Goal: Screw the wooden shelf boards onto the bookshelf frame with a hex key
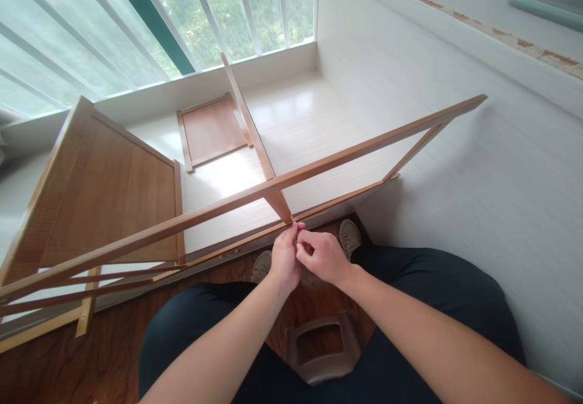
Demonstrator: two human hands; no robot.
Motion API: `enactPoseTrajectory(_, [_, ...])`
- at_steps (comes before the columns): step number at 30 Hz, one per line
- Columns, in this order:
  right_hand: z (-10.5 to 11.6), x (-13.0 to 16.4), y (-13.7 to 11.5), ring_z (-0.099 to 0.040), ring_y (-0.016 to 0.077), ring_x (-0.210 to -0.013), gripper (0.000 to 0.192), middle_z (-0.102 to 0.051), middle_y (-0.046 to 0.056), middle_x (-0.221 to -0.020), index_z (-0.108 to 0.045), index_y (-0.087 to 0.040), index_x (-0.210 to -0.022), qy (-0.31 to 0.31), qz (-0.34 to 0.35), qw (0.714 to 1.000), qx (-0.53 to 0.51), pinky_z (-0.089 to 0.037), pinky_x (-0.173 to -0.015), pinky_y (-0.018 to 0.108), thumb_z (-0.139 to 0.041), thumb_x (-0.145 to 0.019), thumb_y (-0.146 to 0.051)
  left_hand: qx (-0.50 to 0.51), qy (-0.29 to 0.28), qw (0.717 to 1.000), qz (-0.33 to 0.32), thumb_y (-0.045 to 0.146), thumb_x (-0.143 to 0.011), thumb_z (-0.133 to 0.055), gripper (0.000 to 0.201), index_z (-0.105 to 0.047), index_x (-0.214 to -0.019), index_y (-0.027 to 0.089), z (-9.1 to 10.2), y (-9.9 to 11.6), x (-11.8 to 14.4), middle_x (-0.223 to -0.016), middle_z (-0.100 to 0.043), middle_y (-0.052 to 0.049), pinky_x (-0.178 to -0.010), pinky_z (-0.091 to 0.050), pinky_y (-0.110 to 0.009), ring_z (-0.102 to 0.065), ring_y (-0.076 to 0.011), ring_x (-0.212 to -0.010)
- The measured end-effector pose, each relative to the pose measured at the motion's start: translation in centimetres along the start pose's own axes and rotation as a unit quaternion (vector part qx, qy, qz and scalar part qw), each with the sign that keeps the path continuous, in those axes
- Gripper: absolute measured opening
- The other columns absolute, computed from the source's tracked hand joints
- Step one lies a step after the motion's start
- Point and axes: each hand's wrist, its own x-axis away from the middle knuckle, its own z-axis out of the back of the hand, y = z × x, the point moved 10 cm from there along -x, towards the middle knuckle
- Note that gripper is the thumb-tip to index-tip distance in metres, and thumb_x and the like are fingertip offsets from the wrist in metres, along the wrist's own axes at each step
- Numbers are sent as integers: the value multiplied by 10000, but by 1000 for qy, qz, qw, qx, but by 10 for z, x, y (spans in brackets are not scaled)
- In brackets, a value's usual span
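Forearms (pixel 228 342) converge w/ L hand (pixel 285 258) & R hand (pixel 324 257) by wooden frame (pixel 337 158), both grips unclear

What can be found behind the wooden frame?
A small panel lies on the white ledge; a large panel is at the left, and a window farther back. The strip of large panel behind the frame's long bar is covered.

1. Wooden frame (pixel 332 158): warm honey-brown.
2. Large wooden panel (pixel 113 185): mid-brown with streaked grain.
3. Small wooden panel (pixel 214 126): pinkish brown with browner edge strips.
4. Window ledge (pixel 305 106): off-white, faintly streaked.
5. Floor (pixel 116 343): dark reddish brown, darker wood-grain figuring.
6. Trousers (pixel 191 325): plain dark navy.
7. Shoes (pixel 350 237): beige.
8. Stool (pixel 325 369): dull brown.
9. Window post (pixel 151 18): deep teal.
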Motion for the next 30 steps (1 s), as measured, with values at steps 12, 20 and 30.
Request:
enactPoseTrajectory(12, [1,3,-10,-504,120,-624,190,-617,-14,-683,-516,-200,-674,15,61,997,44,-323,-647,245,-542,-860,-170,-10,4,1000,-13,403,-649,-857,413,-754,-925,114,4,3,1,-618,-588,15,-594,-435,-231,-546,-106,-595])
enactPoseTrajectory(20, [-3,3,-10,-530,129,-654,180,-643,3,-714,-566,-200,-699,-1,68,995,66,-343,-673,249,-535,-874,-173,-6,25,1000,-13,378,-638,-858,382,-746,-896,120,7,4,4,-621,-596,18,-600,-438,-235,-553,-107,-596])
enactPoseTrajectory(30, [-3,3,-12,-525,124,-649,184,-634,0,-706,-551,-194,-696,3,77,995,67,-332,-667,247,-535,-879,-183,6,25,1000,-12,359,-631,-865,373,-752,-887,113,8,3,2,-604,-574,31,-588,-419,-226,-527,-91,-570])
